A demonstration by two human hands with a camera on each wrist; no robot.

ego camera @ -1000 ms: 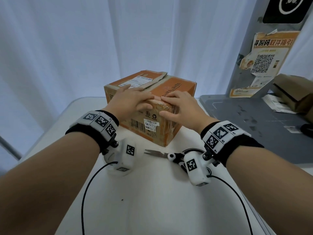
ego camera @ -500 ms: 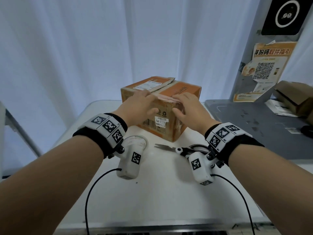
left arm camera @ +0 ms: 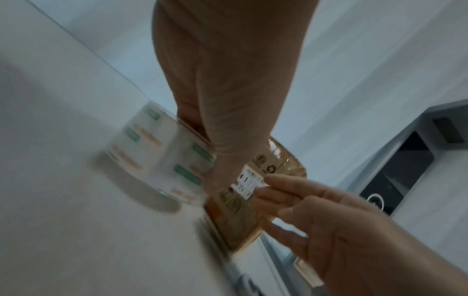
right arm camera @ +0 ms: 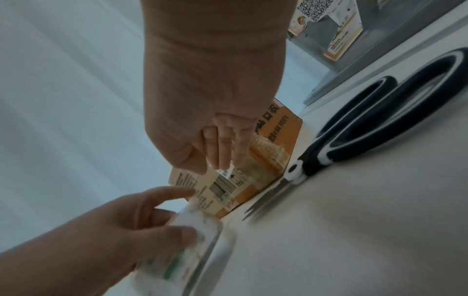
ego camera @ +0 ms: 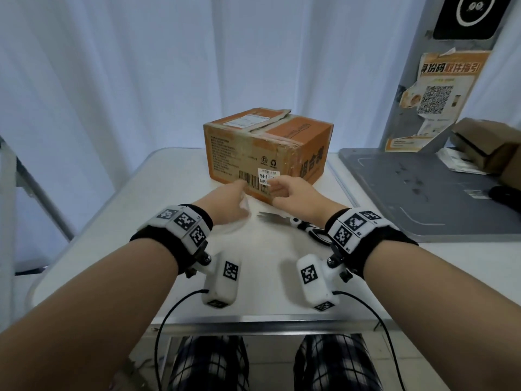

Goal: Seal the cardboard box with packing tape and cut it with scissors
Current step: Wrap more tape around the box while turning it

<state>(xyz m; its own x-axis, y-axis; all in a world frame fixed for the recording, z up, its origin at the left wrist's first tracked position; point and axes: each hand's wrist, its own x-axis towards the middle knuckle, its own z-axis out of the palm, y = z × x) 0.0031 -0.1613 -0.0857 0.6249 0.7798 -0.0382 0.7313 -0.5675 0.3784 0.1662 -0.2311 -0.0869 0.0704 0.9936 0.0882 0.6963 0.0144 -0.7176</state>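
Note:
The orange-brown cardboard box [ego camera: 253,153] stands on the white table [ego camera: 127,235], its top flaps down with a raised edge at the left flap. In front of it, my left hand [ego camera: 238,193] grips a clear roll of packing tape [ego camera: 238,220] on the table; the left wrist view shows the tape roll [left arm camera: 157,160], and the right wrist view shows my thumb pressed on the tape roll [right arm camera: 192,250]. My right hand [ego camera: 277,187] hovers beside it near the box's front label, fingers loosely curled, holding nothing. Black-handled scissors [ego camera: 298,225] lie closed on the table under my right wrist.
A grey platform [ego camera: 423,193] adjoins the table on the right, with small cardboard boxes [ego camera: 485,145] and a QR-code poster [ego camera: 439,100] behind it. White curtains hang behind. The table's front edge [ego camera: 253,320] is close to my lap.
Both hands came off the box top and dropped to the table in front of it. My left hand took hold of the tape roll. The view pulled back and tilted down.

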